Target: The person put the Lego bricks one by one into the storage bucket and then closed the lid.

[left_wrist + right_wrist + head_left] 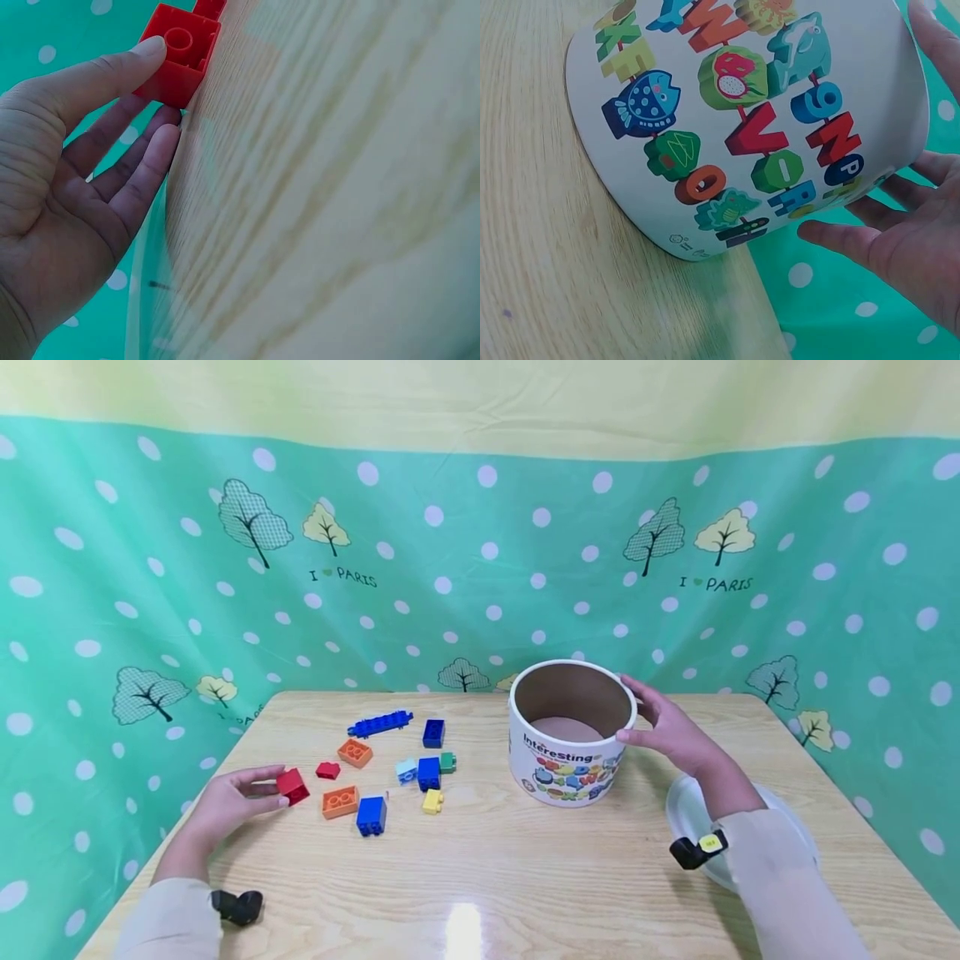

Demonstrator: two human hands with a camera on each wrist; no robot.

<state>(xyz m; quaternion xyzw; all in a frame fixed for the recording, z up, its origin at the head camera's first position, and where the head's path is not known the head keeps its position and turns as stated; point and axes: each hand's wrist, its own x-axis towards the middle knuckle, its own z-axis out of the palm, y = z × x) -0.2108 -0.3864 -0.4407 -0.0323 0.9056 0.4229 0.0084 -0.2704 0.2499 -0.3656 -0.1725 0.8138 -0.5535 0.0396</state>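
At the left of the table, my left hand (231,800) pinches a red building block (292,786) between thumb and fingers. In the left wrist view that block (178,56) shows its hollow side, with the thumb on its edge and the lower fingers extended beneath. My right hand (670,727) holds the side of a white round bucket (566,768), thumb and fingertips at its rim. Colourful letters and animals cover the bucket wall (727,120) in the right wrist view, where fingers (847,240) reach round it. The visible inside of the bucket is bare.
Beside the left hand lie a small red block (327,770), orange blocks (341,802), several blue blocks (371,816), a light-blue one (407,771), a green one (447,762) and a yellow one (432,802). A long blue piece (380,723) lies behind them. Under the right forearm is a white lid (682,806).
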